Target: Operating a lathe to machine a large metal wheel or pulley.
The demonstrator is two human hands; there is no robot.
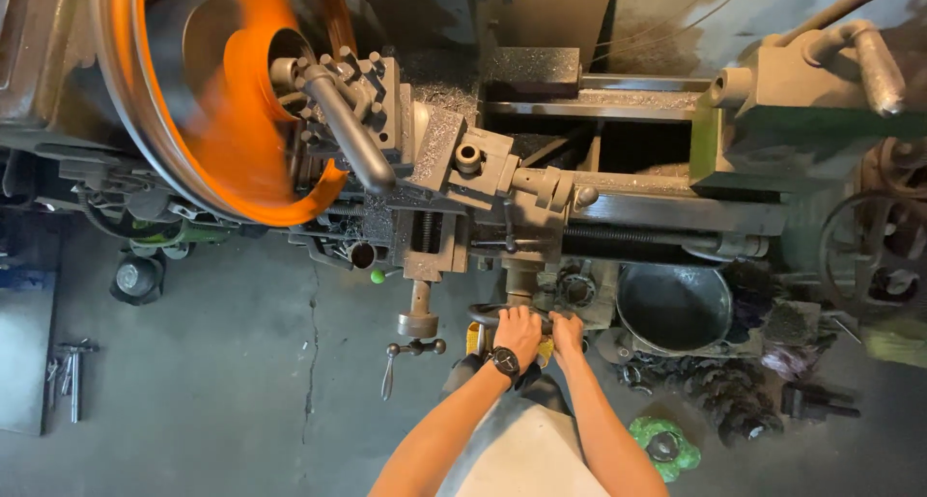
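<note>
Your left hand [519, 329] has its fingers curled over the top of the dark round handwheel [488, 312], holding its rim, and there is a black watch [504, 362] on that wrist. Your right hand [566, 333] sits just beside it, its fingers wrapped on the same wheel's rim on the right side, so the two hands nearly touch. The wheel is at the front of the big grey lathe [618, 207], low down and close to your body. Just to the left of the wheel hangs a crank handle [417, 335] with little ball ends, and near it is a small green knob [378, 276]. Above your hands is the tool holder [454, 154], a blocky grey part with bolts on top, and a thick grey lever [350, 130] slants across it. Farther left, a big round orange part [241, 101] is a blur from spinning. To the right of your hands a dark round pan [673, 307] sits by the machine, with a pile of curly dark metal scraps [724, 391] on the floor [241, 362] near it and a green lump [664, 447] below. Far left on the floor lie some metal tools [70, 367].
</note>
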